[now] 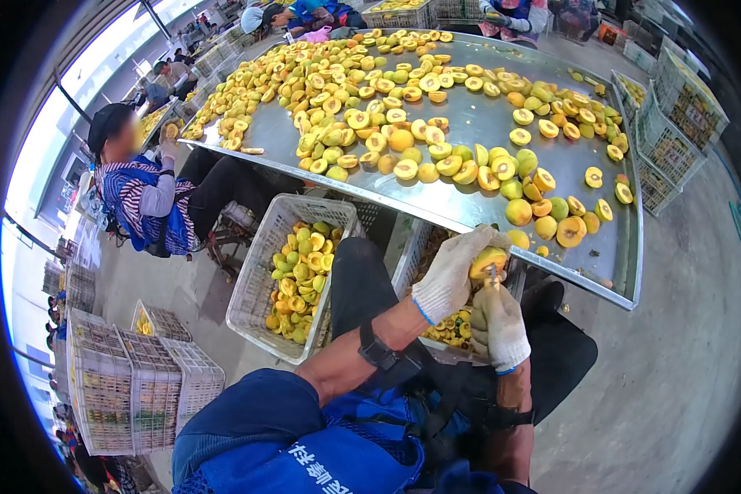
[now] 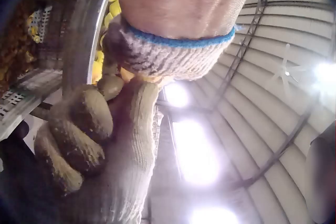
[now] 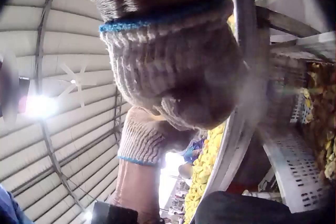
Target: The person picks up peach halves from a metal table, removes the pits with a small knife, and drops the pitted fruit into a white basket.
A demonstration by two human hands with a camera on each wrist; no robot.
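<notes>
In the head view my left hand [image 1: 459, 276], in a whitish knit glove, holds a yellow-orange fruit [image 1: 487, 262] at the table's front edge. Just below it, my gloved right hand [image 1: 502, 325] grips a small tool whose metal tip [image 1: 492, 275] meets the fruit. The left wrist view shows my left hand [image 2: 168, 56] at the top and my right hand [image 2: 100, 145] beneath, its soiled fingers curled. Close up in the right wrist view is my right hand [image 3: 173, 71], with my left hand [image 3: 143, 136] behind it. The tool is hidden in both wrist views.
Halved fruits [image 1: 407, 169] spread over the metal table [image 1: 263, 165]. A white crate of fruit pieces [image 1: 251, 309] stands left of my legs; another crate [image 1: 453, 331] lies below my hands. Stacked crates [image 1: 132, 387] are at lower left, and a seated person [image 1: 152, 193] is at the left.
</notes>
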